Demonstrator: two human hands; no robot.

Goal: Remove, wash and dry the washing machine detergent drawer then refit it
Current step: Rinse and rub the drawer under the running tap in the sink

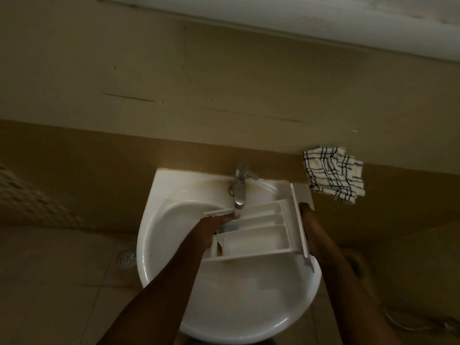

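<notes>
Detergent drawer (258, 232) sits tilted over the white sink (224, 307), its three long compartments facing up, with water from the tap (239, 190) falling on its rear end. The left hand (206, 232) lies on that rear end, fingers reaching under the stream; the dim light hides whether they clamp it. The right hand (311, 227) has its fingers wrapped on the front panel, and beyond them a checked towel (333, 174) hangs on the wall.
</notes>
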